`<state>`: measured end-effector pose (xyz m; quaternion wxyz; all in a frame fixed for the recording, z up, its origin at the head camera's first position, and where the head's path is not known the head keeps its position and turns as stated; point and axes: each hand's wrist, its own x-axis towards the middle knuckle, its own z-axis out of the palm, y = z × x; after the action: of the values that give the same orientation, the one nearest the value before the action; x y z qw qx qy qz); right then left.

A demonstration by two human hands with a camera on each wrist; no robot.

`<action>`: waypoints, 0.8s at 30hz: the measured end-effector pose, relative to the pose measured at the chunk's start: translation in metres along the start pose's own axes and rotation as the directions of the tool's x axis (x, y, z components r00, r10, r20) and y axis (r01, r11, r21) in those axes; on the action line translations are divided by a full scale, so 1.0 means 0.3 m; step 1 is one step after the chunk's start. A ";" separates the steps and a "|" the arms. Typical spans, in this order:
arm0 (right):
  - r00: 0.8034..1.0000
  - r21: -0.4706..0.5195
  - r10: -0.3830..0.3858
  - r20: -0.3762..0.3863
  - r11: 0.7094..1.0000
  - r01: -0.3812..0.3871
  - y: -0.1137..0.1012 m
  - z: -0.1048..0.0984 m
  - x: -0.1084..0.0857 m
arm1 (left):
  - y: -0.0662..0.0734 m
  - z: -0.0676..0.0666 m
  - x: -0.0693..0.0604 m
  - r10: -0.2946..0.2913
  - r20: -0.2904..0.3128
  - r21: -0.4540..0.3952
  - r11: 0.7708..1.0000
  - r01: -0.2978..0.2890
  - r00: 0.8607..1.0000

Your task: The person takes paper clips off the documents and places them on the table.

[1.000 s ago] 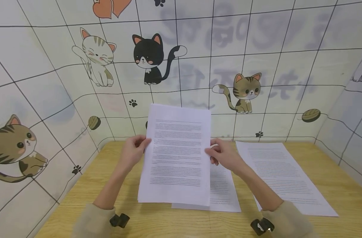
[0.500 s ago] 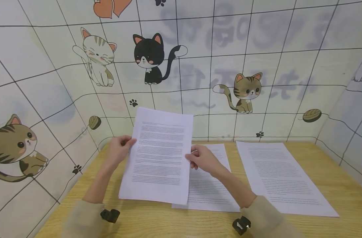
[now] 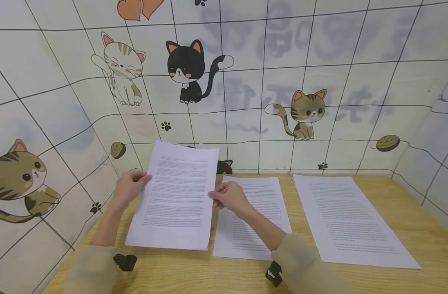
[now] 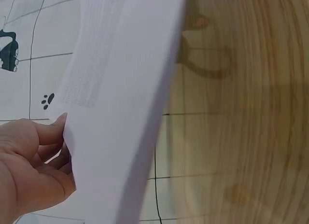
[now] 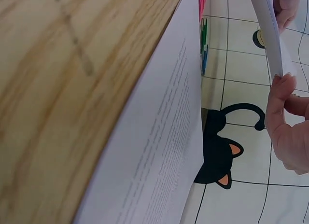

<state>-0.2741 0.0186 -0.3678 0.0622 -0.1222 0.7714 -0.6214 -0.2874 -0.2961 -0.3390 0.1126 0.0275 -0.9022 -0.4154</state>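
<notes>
A stack of printed sheets [image 3: 176, 192] is held up above the left part of the table, tilted with its printed side toward me. My left hand [image 3: 128, 188] pinches its left edge between thumb and fingers. At the right edge, the thumb and fingers of my right hand [image 3: 229, 198] grip it too. The left wrist view shows the stack's thick edge close up. Flat on the table beneath my right forearm lies a second printed paper [image 3: 257, 228], partly covered by that arm.
Farther right, another stack of printed paper [image 3: 352, 220] lies flat on the wooden table [image 3: 242, 277]. Cat-patterned wall covering [image 3: 246, 122] rises behind and on both sides. Small pink, green and blue items [image 5: 203, 45] show by the wall in the right wrist view.
Both hands have carried the held stack leftward and slightly down. The paper lying in the middle has come out from behind it. The right stack has not moved.
</notes>
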 end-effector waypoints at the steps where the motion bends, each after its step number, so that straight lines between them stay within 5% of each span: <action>1: 1.000 0.005 0.005 0.007 1.000 -0.005 0.002 0.011 0.005 | -0.007 -0.004 0.002 -0.002 0.002 0.006 1.000 0.002 1.000; 10: 0.997 -0.001 0.047 0.054 0.999 -0.047 0.019 0.107 0.029 | -0.076 -0.026 0.013 0.016 -0.003 0.083 0.996 -0.016 1.000; 24: 0.989 -0.144 0.130 0.074 0.982 -0.118 0.037 0.188 0.070 | -0.132 -0.048 0.014 -0.042 0.100 0.154 0.988 0.026 0.994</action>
<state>-0.2815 -0.0379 -0.3899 0.1244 -0.1037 0.8158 -0.5551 -0.2899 -0.3334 -0.3591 0.0564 0.0300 -0.9354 -0.3477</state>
